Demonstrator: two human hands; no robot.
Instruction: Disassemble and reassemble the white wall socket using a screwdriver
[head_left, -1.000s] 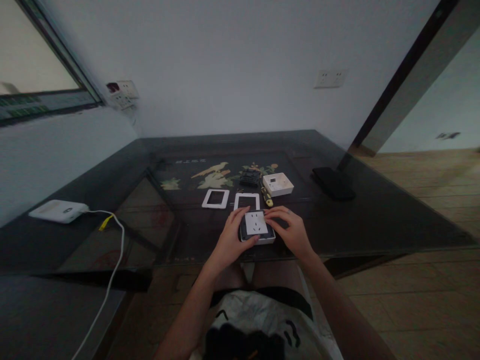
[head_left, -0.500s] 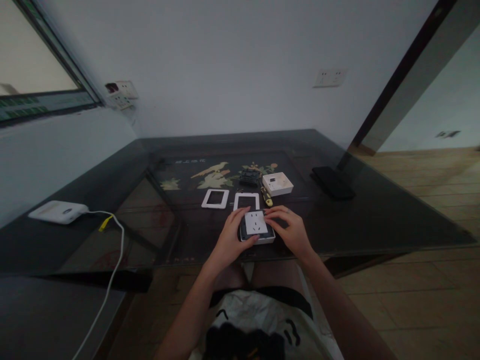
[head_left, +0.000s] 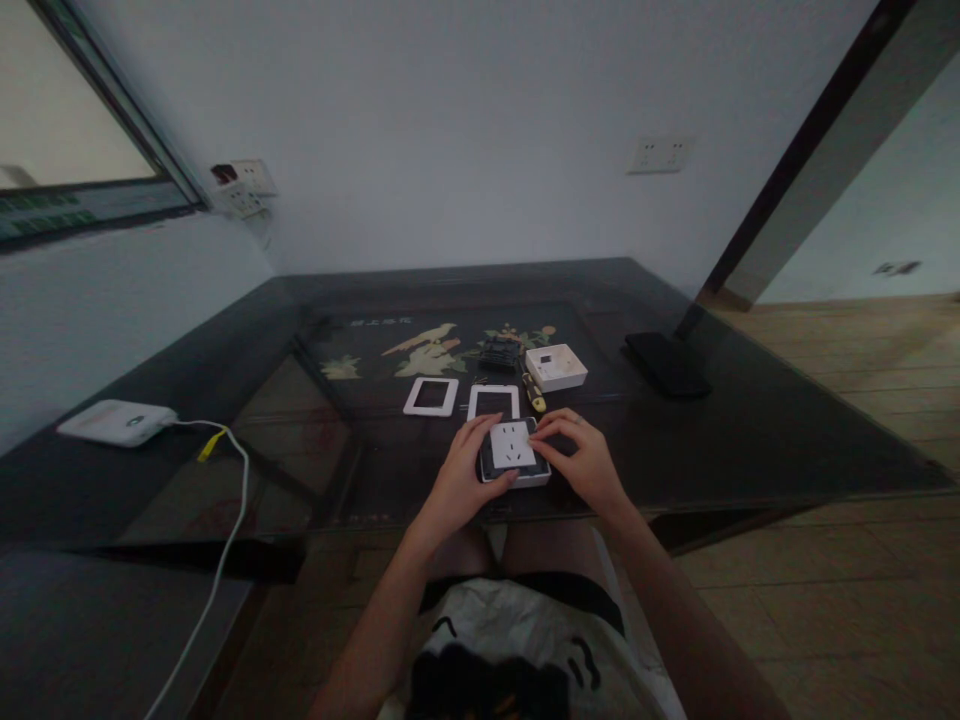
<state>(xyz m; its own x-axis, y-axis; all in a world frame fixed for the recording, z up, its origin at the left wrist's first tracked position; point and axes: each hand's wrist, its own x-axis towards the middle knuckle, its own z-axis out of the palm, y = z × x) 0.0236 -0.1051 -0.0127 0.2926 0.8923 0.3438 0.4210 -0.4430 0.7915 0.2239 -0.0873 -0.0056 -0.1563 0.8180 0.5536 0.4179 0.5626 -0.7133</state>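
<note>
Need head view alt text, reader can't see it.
The left hand grasps a white-faced socket unit at the near edge of a dark table; the right hand is at the unit's right side. Beyond lie two white frames and an open white box.

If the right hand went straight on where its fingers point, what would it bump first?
The right hand would probably meet the white socket plate first; whether they already touch is hard to tell. The left hand is on the plate's other side.
</note>
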